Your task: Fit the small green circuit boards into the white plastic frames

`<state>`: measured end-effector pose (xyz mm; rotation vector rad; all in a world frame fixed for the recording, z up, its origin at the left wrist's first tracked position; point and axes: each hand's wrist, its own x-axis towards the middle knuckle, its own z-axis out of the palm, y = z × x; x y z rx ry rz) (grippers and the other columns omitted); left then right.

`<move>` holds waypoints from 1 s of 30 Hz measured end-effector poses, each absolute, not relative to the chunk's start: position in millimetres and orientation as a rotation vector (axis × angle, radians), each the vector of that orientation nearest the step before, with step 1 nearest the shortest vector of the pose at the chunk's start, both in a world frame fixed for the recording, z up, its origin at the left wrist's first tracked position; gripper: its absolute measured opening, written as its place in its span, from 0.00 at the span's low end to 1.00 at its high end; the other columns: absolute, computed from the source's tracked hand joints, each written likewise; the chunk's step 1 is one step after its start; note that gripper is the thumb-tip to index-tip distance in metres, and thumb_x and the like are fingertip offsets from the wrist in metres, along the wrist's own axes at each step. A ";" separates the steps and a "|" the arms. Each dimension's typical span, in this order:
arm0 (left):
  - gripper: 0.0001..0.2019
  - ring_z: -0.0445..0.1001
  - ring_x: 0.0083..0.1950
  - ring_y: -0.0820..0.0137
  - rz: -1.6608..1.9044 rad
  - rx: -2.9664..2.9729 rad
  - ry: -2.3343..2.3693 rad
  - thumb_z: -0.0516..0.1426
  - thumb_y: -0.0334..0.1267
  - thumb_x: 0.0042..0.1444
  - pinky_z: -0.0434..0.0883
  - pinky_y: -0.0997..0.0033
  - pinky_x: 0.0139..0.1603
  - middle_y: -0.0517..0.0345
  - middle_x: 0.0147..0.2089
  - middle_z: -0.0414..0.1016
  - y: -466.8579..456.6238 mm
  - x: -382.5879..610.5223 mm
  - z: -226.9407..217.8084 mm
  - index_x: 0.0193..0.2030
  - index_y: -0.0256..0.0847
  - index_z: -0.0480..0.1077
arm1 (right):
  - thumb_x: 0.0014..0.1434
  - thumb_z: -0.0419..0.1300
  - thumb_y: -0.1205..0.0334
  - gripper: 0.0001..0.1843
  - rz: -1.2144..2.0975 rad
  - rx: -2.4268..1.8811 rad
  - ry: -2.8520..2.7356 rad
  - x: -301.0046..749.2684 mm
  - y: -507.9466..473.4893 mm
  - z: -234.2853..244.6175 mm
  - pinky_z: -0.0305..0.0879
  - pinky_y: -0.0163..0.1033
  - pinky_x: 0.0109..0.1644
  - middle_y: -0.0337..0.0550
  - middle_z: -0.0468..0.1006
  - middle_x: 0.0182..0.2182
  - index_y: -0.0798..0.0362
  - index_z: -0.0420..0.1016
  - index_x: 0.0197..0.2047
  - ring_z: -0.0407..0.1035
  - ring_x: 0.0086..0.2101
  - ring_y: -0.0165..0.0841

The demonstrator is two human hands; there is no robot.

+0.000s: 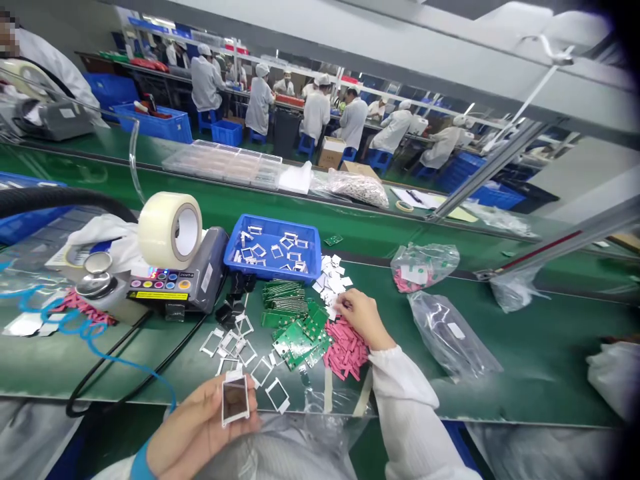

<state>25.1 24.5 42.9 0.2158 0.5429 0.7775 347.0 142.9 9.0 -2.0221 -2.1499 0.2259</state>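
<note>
Lying across my left hand [205,423] is a small display screen in a white frame [235,400], its dark face upward, with the fingers curled round its edges. My right hand [361,317] reaches to the lower end of a pile of white square pieces [331,277]. Its thumb and fingers are pinched together, and what is between them is hidden. Just under that hand lies a heap of pink strips [346,350]. Green circuit boards [300,340] are stacked to the left of the strips. Several loose white frames [261,371] are scattered between the boards and my left hand.
A blue tray [273,272] with white frames stands behind the boards. At left is a tape dispenser [210,287] with a large tape roll [163,230], near black cables and a coiled blue hose [90,330]. Plastic bags [453,333] lie at right. Co-workers sit farther back.
</note>
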 end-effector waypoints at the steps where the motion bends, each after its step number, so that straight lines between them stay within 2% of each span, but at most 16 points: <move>1: 0.15 0.73 0.37 0.66 0.782 0.215 0.545 0.62 0.43 0.47 0.66 0.57 0.50 0.51 0.34 0.78 24.3 24.9 42.3 0.40 0.37 0.76 | 0.52 0.60 0.61 0.05 0.230 -2.007 -2.170 345.5 142.2 9.4 0.49 0.38 0.40 0.39 0.73 0.35 0.50 0.73 0.34 0.65 0.38 0.34; 4: 0.14 0.73 0.37 0.66 0.792 0.212 0.547 0.61 0.42 0.47 0.66 0.57 0.49 0.52 0.35 0.77 23.4 24.0 39.3 0.40 0.38 0.76 | 0.50 0.62 0.61 0.07 0.231 -1.996 -2.199 341.8 142.1 8.0 0.48 0.38 0.41 0.39 0.73 0.36 0.48 0.74 0.36 0.65 0.39 0.35; 7: 0.14 0.73 0.37 0.66 0.810 0.222 0.527 0.61 0.42 0.48 0.66 0.58 0.48 0.51 0.35 0.77 22.8 23.2 36.9 0.40 0.37 0.75 | 0.53 0.59 0.63 0.03 0.230 -2.046 -2.164 343.9 146.1 5.5 0.49 0.37 0.39 0.39 0.73 0.35 0.51 0.73 0.31 0.65 0.37 0.33; 9: 0.14 0.73 0.37 0.66 0.817 0.226 0.525 0.61 0.42 0.48 0.66 0.58 0.48 0.51 0.35 0.77 22.6 22.9 36.1 0.40 0.37 0.76 | 0.54 0.57 0.62 0.05 0.238 -2.077 -2.143 346.8 148.3 4.7 0.49 0.36 0.37 0.39 0.72 0.33 0.53 0.72 0.29 0.66 0.35 0.32; 15: 0.13 0.72 0.36 0.66 0.829 0.229 0.525 0.59 0.42 0.50 0.66 0.59 0.46 0.51 0.35 0.76 21.9 22.8 34.2 0.40 0.38 0.75 | 0.49 0.62 0.58 0.08 0.263 -2.139 -2.131 342.2 147.0 3.4 0.47 0.37 0.36 0.40 0.72 0.35 0.50 0.74 0.34 0.65 0.37 0.35; 18: 0.13 0.72 0.36 0.66 0.826 0.240 0.519 0.59 0.42 0.50 0.66 0.60 0.45 0.51 0.35 0.76 21.3 22.6 33.2 0.40 0.38 0.75 | 0.51 0.61 0.60 0.04 0.269 -2.188 -2.090 338.8 149.4 3.3 0.47 0.37 0.36 0.41 0.73 0.34 0.51 0.74 0.29 0.65 0.37 0.35; 21: 0.13 0.72 0.37 0.66 0.828 0.239 0.510 0.59 0.42 0.50 0.66 0.59 0.45 0.52 0.35 0.76 21.3 22.3 33.1 0.40 0.38 0.75 | 0.52 0.59 0.61 0.06 0.277 -2.224 -2.031 337.6 150.7 4.0 0.47 0.37 0.36 0.41 0.73 0.32 0.52 0.74 0.27 0.65 0.37 0.36; 24: 0.13 0.72 0.36 0.67 0.839 0.233 0.514 0.59 0.42 0.50 0.66 0.59 0.46 0.52 0.35 0.76 21.3 22.5 33.1 0.41 0.38 0.75 | 0.46 0.64 0.57 0.07 0.286 -2.218 -1.998 335.5 149.2 3.3 0.48 0.39 0.37 0.43 0.72 0.34 0.51 0.75 0.30 0.64 0.38 0.39; 27: 0.13 0.71 0.36 0.68 0.852 0.237 0.510 0.60 0.42 0.49 0.66 0.60 0.45 0.53 0.35 0.76 20.9 22.9 32.0 0.40 0.39 0.75 | 0.41 0.67 0.60 0.09 0.305 -2.200 -1.936 334.3 148.9 4.6 0.50 0.40 0.38 0.43 0.71 0.32 0.52 0.74 0.27 0.64 0.38 0.40; 30: 0.13 0.72 0.38 0.67 0.865 0.244 0.496 0.59 0.42 0.50 0.67 0.60 0.46 0.52 0.35 0.76 20.9 22.8 30.6 0.41 0.39 0.75 | 0.48 0.62 0.60 0.08 0.374 -2.116 -1.862 332.6 146.9 16.8 0.53 0.39 0.34 0.40 0.69 0.25 0.54 0.69 0.24 0.64 0.31 0.35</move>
